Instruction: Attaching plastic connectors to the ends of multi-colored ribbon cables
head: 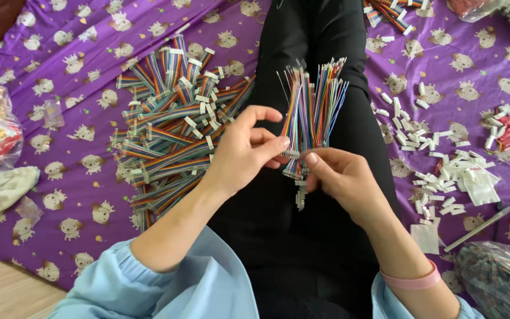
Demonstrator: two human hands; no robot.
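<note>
- Rainbow-coloured wires (314,106) stand fanned upward from the two hands, gathered into one bundle over the person's black-clad lap (302,236).
- Left hand (240,150): thumb and forefinger are closed on the bundle's lower part, the other fingers loosely curled behind.
- Right hand (340,177): thumb and fingers pinch the bundle's base, where small white connectors (300,198) hang below the grip.
- Step in hand, as I judge it: sorting or picking through a held bunch of connector leads, one hand steadying and the other working at the base.
- Next move calls for a fine pinch on single wires without loosening the rest.
- Left of the lap, a pile of ribbon cables (172,118) lies on the purple cloth (78,195).
- Right of it, loose white housings (450,171) are scattered.
</note>
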